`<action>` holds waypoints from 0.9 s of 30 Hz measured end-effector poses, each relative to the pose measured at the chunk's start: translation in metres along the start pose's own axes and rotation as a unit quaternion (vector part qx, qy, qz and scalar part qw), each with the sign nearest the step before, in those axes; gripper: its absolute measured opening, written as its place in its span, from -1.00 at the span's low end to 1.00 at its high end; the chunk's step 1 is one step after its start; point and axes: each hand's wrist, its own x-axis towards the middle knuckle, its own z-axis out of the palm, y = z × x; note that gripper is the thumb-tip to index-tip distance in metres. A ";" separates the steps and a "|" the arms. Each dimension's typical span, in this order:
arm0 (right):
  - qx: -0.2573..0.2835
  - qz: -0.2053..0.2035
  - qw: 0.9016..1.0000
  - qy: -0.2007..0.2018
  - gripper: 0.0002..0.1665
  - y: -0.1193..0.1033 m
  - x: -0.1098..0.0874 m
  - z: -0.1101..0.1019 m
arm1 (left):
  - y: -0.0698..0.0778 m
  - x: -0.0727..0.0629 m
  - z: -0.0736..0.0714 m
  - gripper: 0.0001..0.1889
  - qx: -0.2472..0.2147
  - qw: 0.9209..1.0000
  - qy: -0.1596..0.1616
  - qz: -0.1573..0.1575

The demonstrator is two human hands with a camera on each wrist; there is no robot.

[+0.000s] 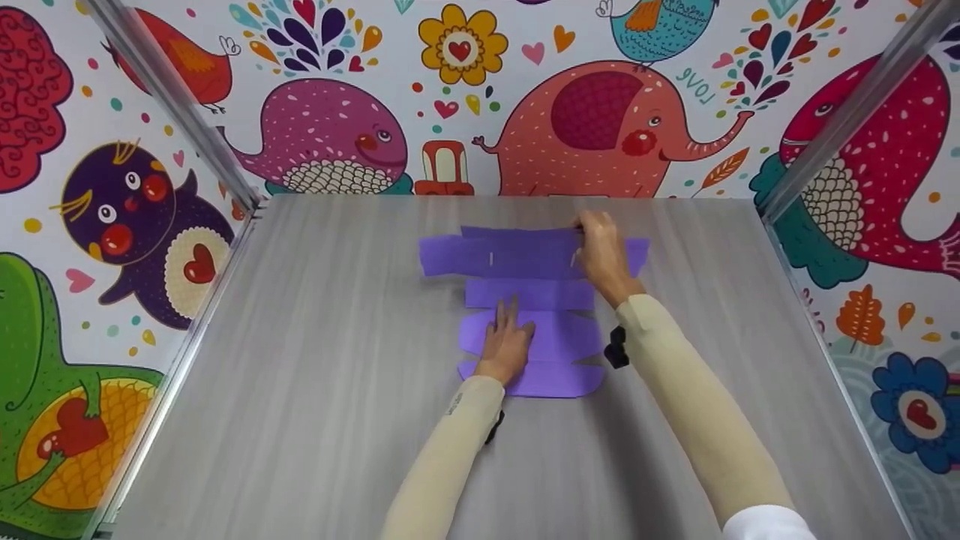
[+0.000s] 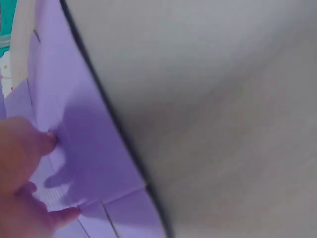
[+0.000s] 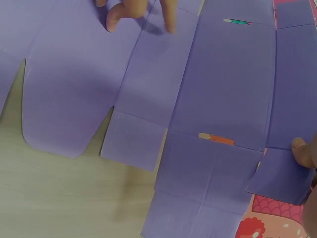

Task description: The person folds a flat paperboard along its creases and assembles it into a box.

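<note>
A flat purple cardboard box blank point(image 1: 566, 334) lies unfolded on the table, with creases, side flaps and two narrow slots. Its far panel is lifted and tilts up from the rest. My right hand point(image 1: 606, 251) pinches that panel at the far right; the right wrist view shows its thumb point(image 3: 303, 152) on a small corner flap. My left hand point(image 1: 508, 345) presses on the middle panels with its fingers extended. In the left wrist view, the left hand point(image 2: 20, 168) has fingertips on the cardboard point(image 2: 84, 99) close to a crease.
The grey wood-grain table point(image 1: 322, 337) extends around the blank. A wall printed with cartoon animals point(image 1: 600, 135) stands behind it, and metal rails point(image 1: 180, 375) run along its sides.
</note>
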 end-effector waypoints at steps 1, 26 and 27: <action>0.000 0.001 1.000 0.001 -0.56 0.000 0.000 0.000 | -0.002 0.001 -0.001 -0.80 -0.014 1.000 -0.011 -0.001; -0.011 0.013 0.999 -0.031 -0.68 0.010 -0.021 0.019 | -0.007 0.015 -0.017 -0.36 -0.073 0.989 -0.115 -0.057; -0.010 0.015 0.999 -0.031 -0.68 0.010 -0.022 0.020 | -0.007 0.016 -0.019 -0.35 -0.076 0.988 -0.123 -0.061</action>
